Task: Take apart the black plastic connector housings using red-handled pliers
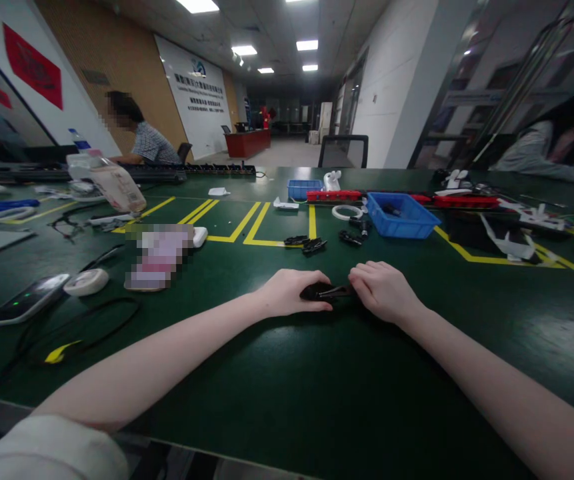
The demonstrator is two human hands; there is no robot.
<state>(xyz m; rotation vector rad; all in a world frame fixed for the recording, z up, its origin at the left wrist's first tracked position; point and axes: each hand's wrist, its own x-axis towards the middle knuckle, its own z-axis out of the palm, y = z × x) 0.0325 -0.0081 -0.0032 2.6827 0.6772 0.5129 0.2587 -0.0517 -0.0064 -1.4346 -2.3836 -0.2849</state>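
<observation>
Both my hands rest on the dark green table (287,387) and meet over a small black plastic part (324,291). My left hand (291,292) curls round its left end, fingers closed on it. My right hand (381,290) pinches its right end with bent fingers. Much of the part is hidden under my fingers. Several more small black parts (311,244) lie on the table a little beyond my hands.
A blue bin (399,215) stands beyond my right hand, a smaller blue bin (304,189) and red strips (334,195) further back. A phone (27,300), a white round device (85,282) and black cables (67,333) lie at the left. People sit at far left and far right.
</observation>
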